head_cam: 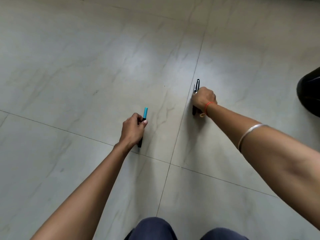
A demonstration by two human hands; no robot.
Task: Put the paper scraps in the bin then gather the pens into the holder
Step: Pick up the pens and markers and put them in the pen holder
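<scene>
A black pen with a blue cap (145, 113) lies on the pale tiled floor near the middle. My left hand (133, 129) grips it at its middle, thumb and fingers curled round the barrel. Farther right, a black pen with a silver clip (197, 85) lies along a tile joint. My right hand (204, 99) is closed over its middle, so only both ends show. No paper scraps, bin or pen holder appear in the head view.
A dark rounded object (310, 94) sits at the right edge of the floor. My knees in blue trousers (154, 229) fill the bottom edge. Grey tile joints cross the floor (86, 66) between my arms.
</scene>
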